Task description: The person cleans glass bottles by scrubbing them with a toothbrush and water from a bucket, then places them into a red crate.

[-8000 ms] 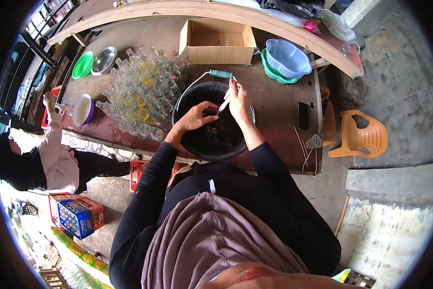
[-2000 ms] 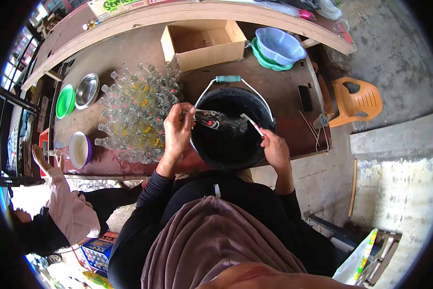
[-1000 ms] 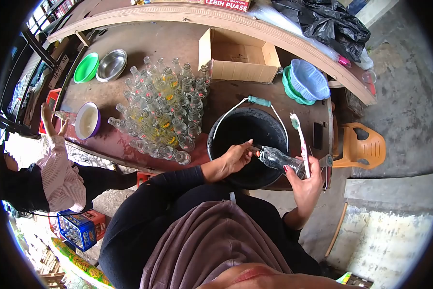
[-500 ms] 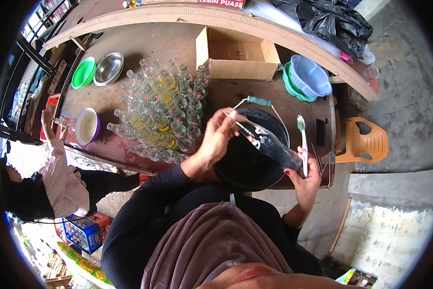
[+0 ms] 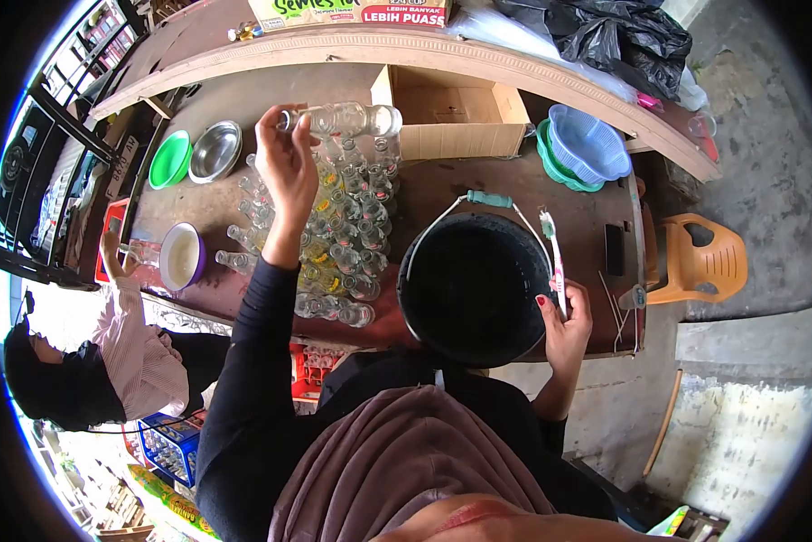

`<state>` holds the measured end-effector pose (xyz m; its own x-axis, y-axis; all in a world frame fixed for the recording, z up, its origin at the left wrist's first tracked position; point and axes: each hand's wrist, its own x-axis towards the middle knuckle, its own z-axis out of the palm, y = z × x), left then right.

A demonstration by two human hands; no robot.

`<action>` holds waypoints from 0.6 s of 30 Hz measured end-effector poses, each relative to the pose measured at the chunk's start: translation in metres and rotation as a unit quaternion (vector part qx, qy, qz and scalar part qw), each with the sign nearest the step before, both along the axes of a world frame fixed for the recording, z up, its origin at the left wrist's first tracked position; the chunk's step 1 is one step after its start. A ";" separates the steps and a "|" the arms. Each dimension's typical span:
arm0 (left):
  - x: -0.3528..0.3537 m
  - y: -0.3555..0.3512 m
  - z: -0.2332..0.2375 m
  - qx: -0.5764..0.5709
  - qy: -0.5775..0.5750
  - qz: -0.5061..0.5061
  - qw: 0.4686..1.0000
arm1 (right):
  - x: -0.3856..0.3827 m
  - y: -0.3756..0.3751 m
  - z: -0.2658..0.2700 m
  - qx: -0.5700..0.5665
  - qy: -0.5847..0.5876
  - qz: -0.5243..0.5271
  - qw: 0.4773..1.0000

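My left hand point(image 5: 289, 172) is raised over the far side of the bottle group, its fingers closed round the neck of a clear glass bottle point(image 5: 341, 118) that lies level in the air. Below it, several clear glass bottles point(image 5: 370, 210) stand close together on the table. My right hand point(image 5: 566, 327) grips a toothbrush point(image 5: 556, 262) by its handle, bristles up, beside the right rim of a black bucket point(image 5: 474, 289). The bucket's handle point(image 5: 490, 200) stands up at its far side.
An open cardboard box point(image 5: 465, 135) sits behind the bottles. Blue and green baskets point(image 5: 589, 144) are at the right, metal point(image 5: 215, 152) and green point(image 5: 170, 160) bowls at the left. A co-worker point(image 5: 135, 361) holds a bottle near a purple bowl point(image 5: 182, 256). A phone point(image 5: 614, 249) lies right.
My left hand has moved from above the bucket to the upper left, taking the bottle out of my right hand. My right hand keeps the toothbrush and is slightly lower.
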<state>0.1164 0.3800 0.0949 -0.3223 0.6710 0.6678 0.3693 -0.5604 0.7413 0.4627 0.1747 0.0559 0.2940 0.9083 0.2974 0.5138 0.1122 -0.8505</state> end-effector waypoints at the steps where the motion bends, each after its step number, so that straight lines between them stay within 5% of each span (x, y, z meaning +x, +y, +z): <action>1: -0.002 0.015 -0.008 0.031 0.024 0.020 0.999 | -0.001 0.000 -0.001 0.007 -0.009 0.000 1.000; 14: -0.002 0.147 -0.098 -0.029 0.245 0.048 0.968 | 0.001 -0.002 -0.024 -0.032 -0.101 -0.008 0.994; 18: 0.003 0.170 -0.119 -0.168 0.306 -0.014 0.937 | -0.004 -0.002 -0.021 -0.039 -0.103 -0.011 0.994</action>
<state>0.1190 0.5501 -0.0242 0.0724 0.8787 0.4718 0.7714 -0.3492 0.5319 0.4584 0.1729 0.0352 0.2541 0.9249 0.2829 0.6799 0.0372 -0.7323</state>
